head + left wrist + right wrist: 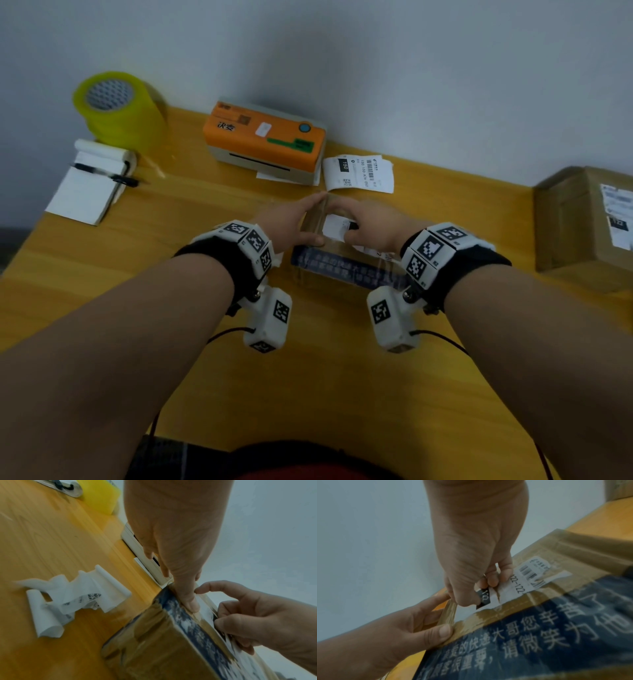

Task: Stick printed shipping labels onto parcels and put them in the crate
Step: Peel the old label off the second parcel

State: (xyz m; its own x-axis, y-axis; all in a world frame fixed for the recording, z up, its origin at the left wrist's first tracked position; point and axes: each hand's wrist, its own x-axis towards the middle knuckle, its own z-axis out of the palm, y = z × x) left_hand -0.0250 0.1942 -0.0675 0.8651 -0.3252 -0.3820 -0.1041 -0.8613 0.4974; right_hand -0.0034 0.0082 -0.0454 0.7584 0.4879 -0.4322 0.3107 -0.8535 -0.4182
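Observation:
A brown cardboard parcel [342,265] with dark blue printed tape lies on the wooden table [239,377] in front of me. My left hand [308,222] grips its left edge, thumb on top [192,604] and fingers down the side. My right hand [352,228] pinches the end of a white "122" label [510,589] that lies on the parcel's top [539,628]. The label has a tear near the pinched end, and its barcode end is stuck flat to the cardboard. In the right wrist view my left hand [426,627] holds the parcel's corner.
An orange label printer [263,140] stands at the back by the wall, with printed labels [359,173] beside it. Yellow tape rolls [116,109] and a notepad with a pen [89,185] sit far left. Crumpled backing paper [77,601] lies left of the parcel. A labelled cardboard box [575,222] stands right.

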